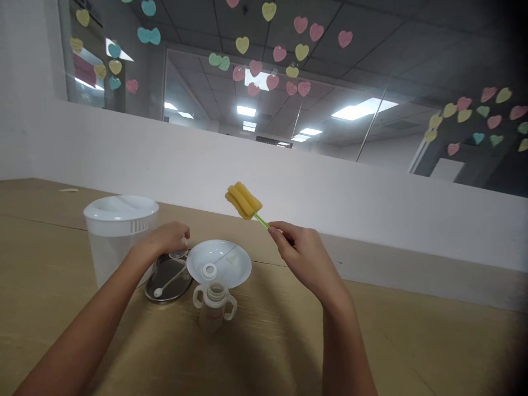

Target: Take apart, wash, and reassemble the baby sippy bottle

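The yellow sponge (243,201) was raised above the bench (412,330), the right hand (303,250) closing its fingers round the green handle (262,221); that grip likely needed firmness against twisting. The left hand's (165,237) fingers curled above the tray (165,275), by a clear piece (179,254); whether they gripped it, I couldn't tell, but lightness seemed wise.
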{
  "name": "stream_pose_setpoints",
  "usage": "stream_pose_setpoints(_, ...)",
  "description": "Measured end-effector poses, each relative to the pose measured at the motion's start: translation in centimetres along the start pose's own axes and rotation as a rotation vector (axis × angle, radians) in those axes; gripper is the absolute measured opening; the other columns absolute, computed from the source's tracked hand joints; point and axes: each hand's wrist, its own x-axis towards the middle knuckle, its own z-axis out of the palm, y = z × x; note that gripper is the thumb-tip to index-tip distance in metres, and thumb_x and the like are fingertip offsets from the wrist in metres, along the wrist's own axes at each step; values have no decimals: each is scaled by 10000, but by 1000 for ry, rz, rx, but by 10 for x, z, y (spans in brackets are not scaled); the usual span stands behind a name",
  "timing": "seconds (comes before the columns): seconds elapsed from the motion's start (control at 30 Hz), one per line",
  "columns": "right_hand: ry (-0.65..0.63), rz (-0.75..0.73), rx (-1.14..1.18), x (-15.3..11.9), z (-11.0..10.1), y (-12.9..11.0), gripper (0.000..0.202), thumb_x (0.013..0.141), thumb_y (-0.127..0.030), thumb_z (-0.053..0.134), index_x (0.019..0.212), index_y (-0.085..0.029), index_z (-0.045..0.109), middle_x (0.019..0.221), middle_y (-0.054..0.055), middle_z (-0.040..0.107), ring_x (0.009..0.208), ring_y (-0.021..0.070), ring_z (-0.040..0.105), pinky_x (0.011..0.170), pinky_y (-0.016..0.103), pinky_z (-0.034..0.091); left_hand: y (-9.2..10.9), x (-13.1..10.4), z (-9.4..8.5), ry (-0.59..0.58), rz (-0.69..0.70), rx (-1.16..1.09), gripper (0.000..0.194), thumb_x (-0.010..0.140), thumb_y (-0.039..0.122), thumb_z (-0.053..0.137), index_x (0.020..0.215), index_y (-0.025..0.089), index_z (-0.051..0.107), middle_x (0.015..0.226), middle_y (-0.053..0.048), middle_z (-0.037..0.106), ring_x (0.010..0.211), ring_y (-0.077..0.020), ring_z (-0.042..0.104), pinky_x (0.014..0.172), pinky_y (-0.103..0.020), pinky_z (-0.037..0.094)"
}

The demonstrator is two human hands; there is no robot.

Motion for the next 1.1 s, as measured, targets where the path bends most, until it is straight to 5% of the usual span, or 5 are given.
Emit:
stream_pose_setpoints(0.27, 3, -13, -9, 0, 0, 2, 347, 895, -332, 326, 734, -190, 599, 530, -29, 444, 484, 102, 343, 490, 231, 237, -1, 17, 28, -319, -120, -85, 342, 616, 344, 627, 872, 119, 660, 912, -155, 668, 640, -243, 636, 525, -323, 509)
stream_pose_setpoints(0.57, -70, -5, -31, 3, 3, -4, 334, 896, -298, 325, 715, -197, 587, 535, -25, 443, 503, 111, 348, 499, 230, 226, -18, 27, 44, -457, -54, -279, 303, 592, 255, 622, 883, 180, 666, 960, -73, 651, 722, -175, 614, 508, -216, 520)
stream_pose_setpoints(0.83, -105, 20, -38, 4, 6, -4, 321, 899, -293, 328, 756, -199, 599, 578, -6, 529, 532, 129, 414, 520, 234, 244, -20, 35, 61, -431, -129, -230, 370, 581, 179, 599, 941, 147, 677, 1096, -143, 628, 681, -236, 642, 472, -287, 526)
stream_pose_setpoints(1.1, -123, 12, -50, 4, 7, -4, 326, 900, -284, 322, 741, -198, 594, 595, 2, 551, 546, 136, 438, 527, 238, 253, -6, 25, 48, -344, -182, -63, 443, 509, 133, 666, 950, 172, 683, 1041, -139, 668, 708, -265, 656, 533, -290, 515)
